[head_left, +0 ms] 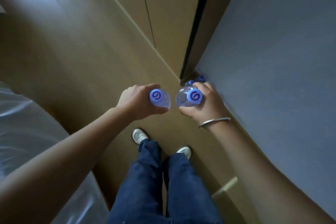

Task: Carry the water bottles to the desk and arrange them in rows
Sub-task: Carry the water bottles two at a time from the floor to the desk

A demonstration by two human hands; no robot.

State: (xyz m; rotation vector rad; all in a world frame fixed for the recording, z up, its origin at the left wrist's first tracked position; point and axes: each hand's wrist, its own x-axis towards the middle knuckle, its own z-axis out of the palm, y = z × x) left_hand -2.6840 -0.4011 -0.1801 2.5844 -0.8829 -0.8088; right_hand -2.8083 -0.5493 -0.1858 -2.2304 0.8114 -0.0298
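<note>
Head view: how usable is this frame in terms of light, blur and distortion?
Head view: dim and soft throughout, with a pale glare patch at upper left; wide-angle lens bends the forearms and floor lines near the edges; the caps of the left bottle and right bottle read sharpest, each held by the left hand and right hand; further bottles on the floor are small and indistinct.

We have a single wide-angle view from the head, looking steeply down past our forearms to both hands [167, 101], our legs and shoes, and the floor [91, 51] below, close in.
</note>
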